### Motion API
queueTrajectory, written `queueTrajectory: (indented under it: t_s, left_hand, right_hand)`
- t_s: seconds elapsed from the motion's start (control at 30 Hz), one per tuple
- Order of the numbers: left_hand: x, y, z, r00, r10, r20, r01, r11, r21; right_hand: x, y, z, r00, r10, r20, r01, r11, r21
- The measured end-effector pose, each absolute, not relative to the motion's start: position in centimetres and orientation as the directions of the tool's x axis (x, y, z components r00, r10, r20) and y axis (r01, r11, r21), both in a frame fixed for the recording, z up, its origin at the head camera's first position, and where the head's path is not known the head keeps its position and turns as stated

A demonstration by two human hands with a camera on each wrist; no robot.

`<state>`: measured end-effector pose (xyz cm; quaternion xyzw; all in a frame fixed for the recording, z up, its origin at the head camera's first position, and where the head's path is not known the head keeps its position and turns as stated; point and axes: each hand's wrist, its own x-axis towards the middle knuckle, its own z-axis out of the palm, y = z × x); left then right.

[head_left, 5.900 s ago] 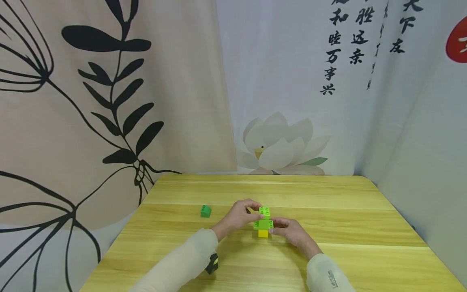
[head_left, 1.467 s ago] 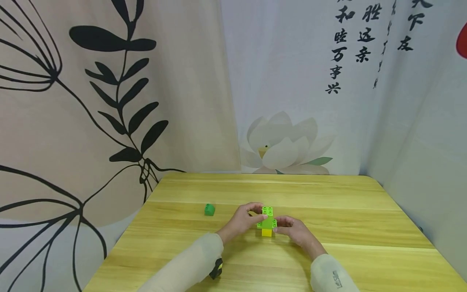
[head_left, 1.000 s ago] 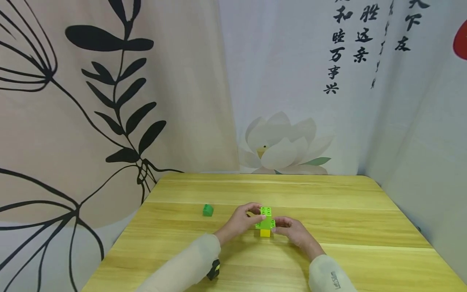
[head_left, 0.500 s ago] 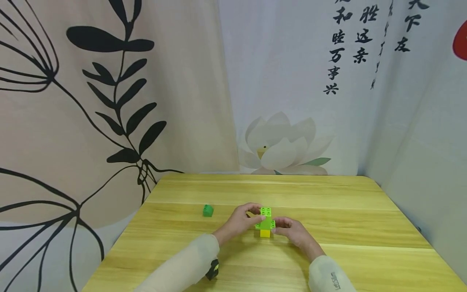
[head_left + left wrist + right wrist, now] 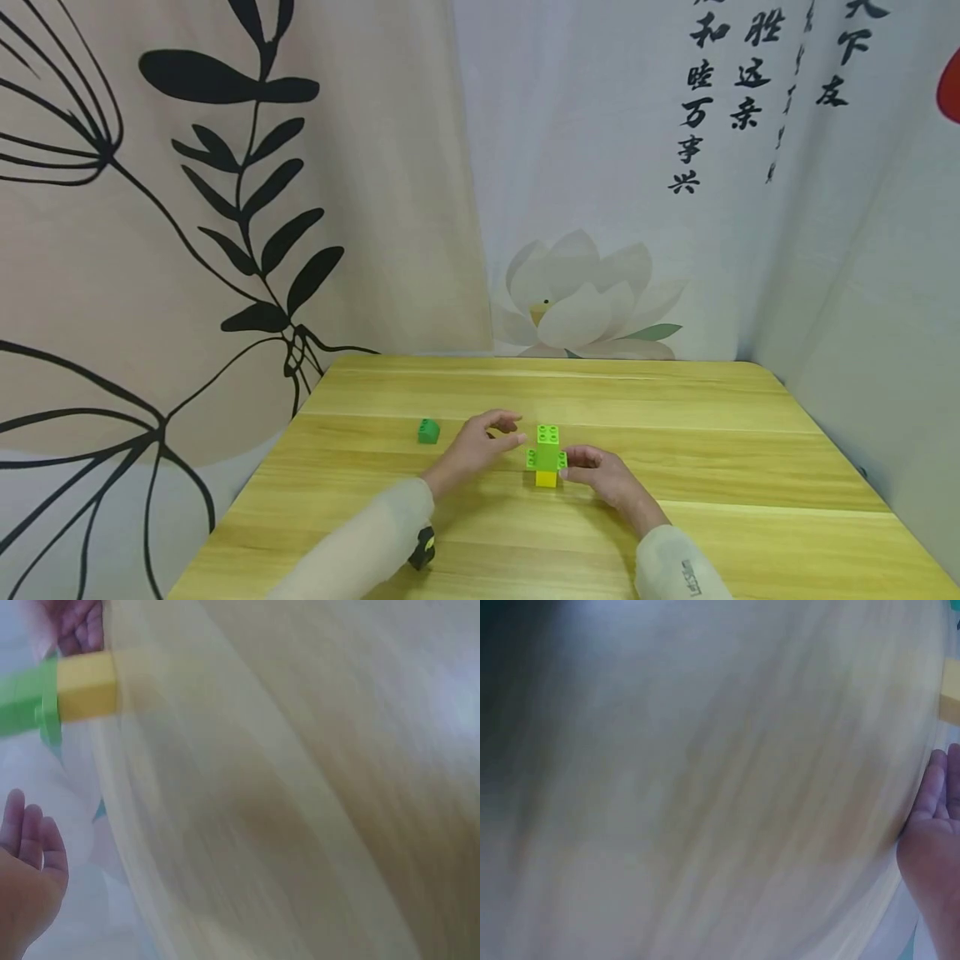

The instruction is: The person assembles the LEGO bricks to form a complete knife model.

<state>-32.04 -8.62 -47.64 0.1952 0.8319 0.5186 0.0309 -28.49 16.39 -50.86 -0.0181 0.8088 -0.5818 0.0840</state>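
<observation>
A small stack of toy building bricks (image 5: pixel 547 454) stands upright on the table, light green above and yellow at the bottom, with a studded green stub out to each side. My right hand (image 5: pixel 603 477) pinches the right-hand stub between thumb and fingers. Left of the stack, my left hand (image 5: pixel 480 446) is apart from it, fingers loosely bent and holding nothing. In the left wrist view the stack's yellow brick (image 5: pixel 86 685) shows at the upper left, with the left hand (image 5: pixel 34 874) below it. The right wrist view catches only part of the right hand (image 5: pixel 934 840) and the yellow brick (image 5: pixel 951 694).
A darker green brick (image 5: pixel 428 431) with a sloped side lies on the wooden table (image 5: pixel 675 417), left of the left hand. Beneath the left sleeve a black and yellow object (image 5: pixel 423 548) shows partly. A printed curtain (image 5: pixel 390 208) hangs behind the table.
My left hand has let go of the stack's upper light green brick and moved left, away from it. My right hand has stayed at the stack's right side.
</observation>
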Motion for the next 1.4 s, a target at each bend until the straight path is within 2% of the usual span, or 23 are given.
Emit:
queueTrajectory:
  t_s: [0.37,0.7,1.07,1.4]
  left_hand:
    - [-34.0,-14.9,-47.2,-0.956,0.233,0.177,0.262,0.411,0.873]
    - [-35.4,-20.5,-48.2,-0.988,0.116,0.103,0.143,0.435,0.889]
    - [-36.0,-23.9,-49.0,-0.991,0.131,0.001,0.063,0.47,0.881]
    - [-36.5,-24.5,-50.2,-0.988,0.135,-0.078,0.002,0.511,0.859]
  right_hand:
    - [-28.6,16.2,-50.8,-0.984,-0.129,-0.125,0.08,0.309,-0.948]
    - [-28.6,16.4,-50.9,-0.984,-0.126,-0.129,0.084,0.313,-0.946]
    - [-28.6,16.6,-51.1,-0.982,-0.127,-0.138,0.093,0.307,-0.947]
    - [-28.5,16.5,-51.0,-0.983,-0.12,-0.142,0.099,0.308,-0.946]
